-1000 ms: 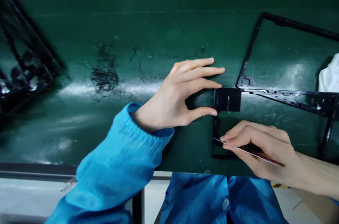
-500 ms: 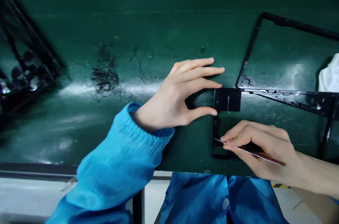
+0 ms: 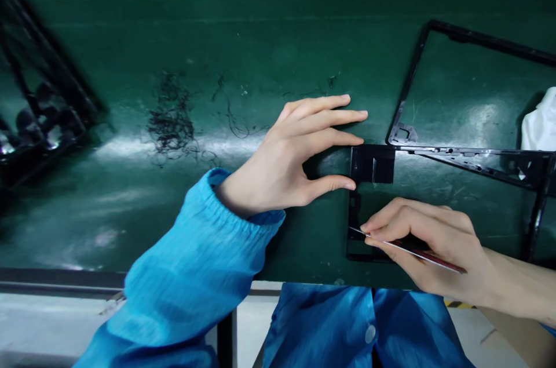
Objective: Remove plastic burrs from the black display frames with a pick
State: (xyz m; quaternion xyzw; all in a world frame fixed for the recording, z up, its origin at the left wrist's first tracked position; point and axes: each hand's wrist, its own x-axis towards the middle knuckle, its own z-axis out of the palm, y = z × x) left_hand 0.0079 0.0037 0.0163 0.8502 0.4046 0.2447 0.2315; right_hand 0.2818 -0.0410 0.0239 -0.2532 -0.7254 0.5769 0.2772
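A black plastic frame (image 3: 373, 164) lies on the green table (image 3: 260, 55) near its front edge. My left hand (image 3: 299, 150) rests beside the frame's left corner, fingers stretched out and together, thumb tip against the corner. My right hand (image 3: 430, 240) lies over the frame's lower left part and pinches a thin blade-like tool (image 3: 406, 247), whose tip points left at the frame's left side.
A second black frame (image 3: 456, 90) lies behind the first at the right. A white cloth (image 3: 541, 121) shows at the right edge. Thin black shavings (image 3: 174, 119) are scattered mid-table. More black frames (image 3: 39, 107) lie blurred at the left.
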